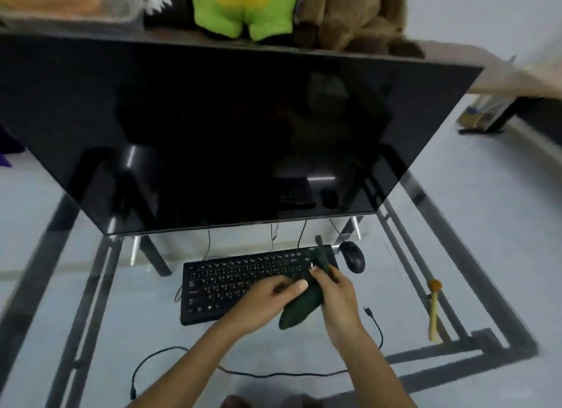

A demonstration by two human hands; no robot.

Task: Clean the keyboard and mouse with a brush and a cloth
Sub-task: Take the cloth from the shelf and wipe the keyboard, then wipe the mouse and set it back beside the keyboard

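A black keyboard [237,281] lies on a glass desk [441,286], with a black mouse [352,256] just to its right. Both hands hold a dark green cloth [307,304] above the keyboard's right end. My left hand [273,295] pinches the cloth's middle from the left. My right hand [337,298] grips its upper part, and a strip of cloth sticks up past the fingers. A brush [434,310] with a pale wooden handle and orange bristles lies on the desk to the right.
A large dark monitor [231,139] stands behind the keyboard. Plush toys [243,9] sit on a shelf above it. Black cables [375,325] trail across the desk near my arms. The desk's dark metal frame shows through the glass.
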